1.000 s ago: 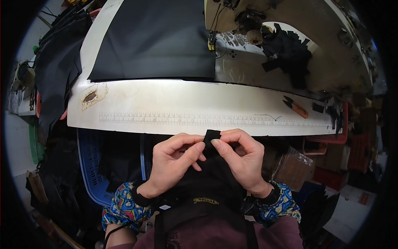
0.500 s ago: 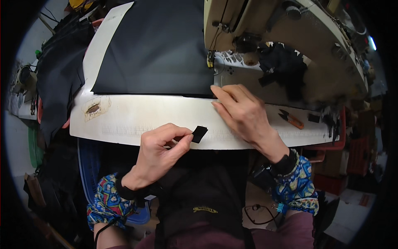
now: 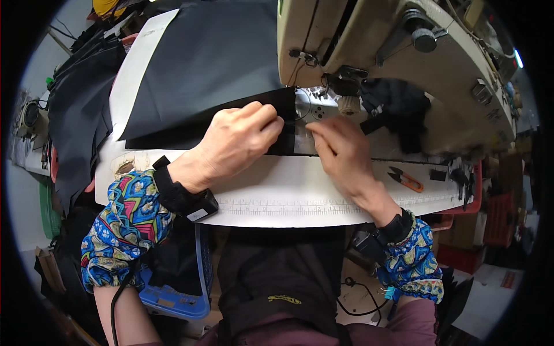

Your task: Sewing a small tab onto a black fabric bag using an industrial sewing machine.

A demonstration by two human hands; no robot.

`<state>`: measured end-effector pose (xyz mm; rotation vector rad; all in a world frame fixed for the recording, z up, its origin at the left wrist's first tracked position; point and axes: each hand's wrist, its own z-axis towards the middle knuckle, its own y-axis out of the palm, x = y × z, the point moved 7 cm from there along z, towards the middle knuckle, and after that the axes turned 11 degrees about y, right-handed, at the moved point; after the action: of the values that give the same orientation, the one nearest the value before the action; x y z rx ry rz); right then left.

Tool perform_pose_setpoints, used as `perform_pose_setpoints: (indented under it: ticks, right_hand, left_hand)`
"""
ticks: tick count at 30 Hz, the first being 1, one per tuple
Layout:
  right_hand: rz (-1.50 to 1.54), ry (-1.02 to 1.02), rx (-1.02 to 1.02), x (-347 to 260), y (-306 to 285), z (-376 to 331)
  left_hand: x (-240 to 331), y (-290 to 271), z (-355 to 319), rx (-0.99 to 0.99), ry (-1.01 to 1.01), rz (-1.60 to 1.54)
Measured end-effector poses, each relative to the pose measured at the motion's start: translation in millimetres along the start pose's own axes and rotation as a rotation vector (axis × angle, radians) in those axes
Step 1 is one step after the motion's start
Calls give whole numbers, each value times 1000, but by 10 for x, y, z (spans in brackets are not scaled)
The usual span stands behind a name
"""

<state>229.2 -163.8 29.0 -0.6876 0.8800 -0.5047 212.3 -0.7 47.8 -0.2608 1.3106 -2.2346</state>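
My left hand (image 3: 242,138) is closed, fingers curled, over the near right part of a large black fabric sheet (image 3: 213,63). What lies in its fingertips is hidden. The sheet's near edge is raised at the right, showing a darker black layer (image 3: 167,140) beneath. To the right, my right hand (image 3: 343,150) hovers by the metal plate of a sewing machine (image 3: 381,52), just beside the fabric's right edge. Its fingers are bent and smeared by motion, so any grip cannot be read.
Orange-handled thread snips (image 3: 407,180) and a small black piece (image 3: 438,175) lie on the white table (image 3: 277,210) at right. Bunched black fabric (image 3: 401,109) rests under the machine arm. A blue basket (image 3: 179,303) stands below; dark fabric (image 3: 81,115) hangs at left.
My left hand has moved up and onto the fabric; the small folded black piece it held no longer shows. The sheet's near edge has lifted at the right. My right hand has shifted slightly right.
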Motion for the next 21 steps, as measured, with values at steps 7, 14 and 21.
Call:
perform_pose_setpoints:
  ticks: [7, 14, 21]
  right_hand:
    - [-276, -225, -96, -190, 124, -162]
    - [-251, -160, -163, -203, 110, -130]
    - [-236, -151, -133, -176, 129, -131]
  left_hand:
    - [-14, 97, -21, 30, -87, -165]
    - [-40, 29, -69, 63, -87, -109]
    - [-43, -167, -161, 86, -214, -93]
